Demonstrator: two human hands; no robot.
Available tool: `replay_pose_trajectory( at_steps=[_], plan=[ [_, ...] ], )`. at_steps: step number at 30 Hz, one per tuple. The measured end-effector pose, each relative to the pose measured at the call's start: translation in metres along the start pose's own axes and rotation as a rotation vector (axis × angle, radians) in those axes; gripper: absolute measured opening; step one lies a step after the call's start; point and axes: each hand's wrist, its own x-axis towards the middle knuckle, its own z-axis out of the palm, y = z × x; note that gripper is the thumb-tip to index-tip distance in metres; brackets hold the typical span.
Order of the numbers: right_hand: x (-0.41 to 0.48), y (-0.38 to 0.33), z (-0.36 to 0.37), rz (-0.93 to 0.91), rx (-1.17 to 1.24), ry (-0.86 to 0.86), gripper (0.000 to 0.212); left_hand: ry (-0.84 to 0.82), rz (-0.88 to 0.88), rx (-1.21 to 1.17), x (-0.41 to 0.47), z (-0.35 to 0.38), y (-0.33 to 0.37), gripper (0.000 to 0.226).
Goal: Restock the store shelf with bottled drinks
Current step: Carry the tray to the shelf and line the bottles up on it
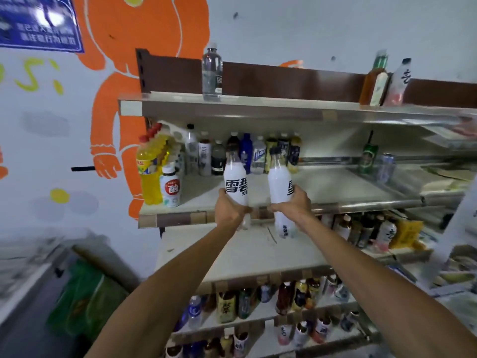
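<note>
Both hands, left and right, each grip a white bottle labelled 雪碧.

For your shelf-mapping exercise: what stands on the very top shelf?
On the top shelf: a clear bottle near the left, and an amber bottle beside a pale pink-based bottle at right. The far right end is out of frame.

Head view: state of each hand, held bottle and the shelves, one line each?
Left hand: closed around a white bottle.
Right hand: closed around a second white bottle.
Left white bottle: upright, capped, held.
Right white bottle: slightly tilted, capped, held.
Second shelf: bottles at back left, mostly bare in front.
Top shelf: three upright bottles.
</note>
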Motion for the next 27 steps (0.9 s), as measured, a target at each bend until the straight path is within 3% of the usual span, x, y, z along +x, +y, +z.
replay_pose_trajectory(
  at_steps=[5,11,19,23,27],
  plan=[
    [0.054,-0.007,0.025,-0.051,0.002,-0.074,0.059,0.122,0.047,0.154,0.052,-0.001,0.000,0.069],
    [0.131,-0.016,0.050,-0.077,0.006,-0.148,0.070,0.275,0.043,0.395,0.121,0.007,-0.004,0.068],
    [0.199,-0.010,0.093,-0.117,-0.008,-0.208,0.075,0.411,-0.106,0.415,0.185,0.005,-0.039,0.079],
    [0.220,-0.010,0.123,-0.089,0.021,-0.193,0.075,0.417,-0.085,0.398,0.203,0.006,-0.048,0.073],
    [0.234,-0.009,0.152,-0.056,0.046,-0.164,0.078,0.423,-0.091,0.612,0.213,0.015,-0.059,0.081]
  ],
)
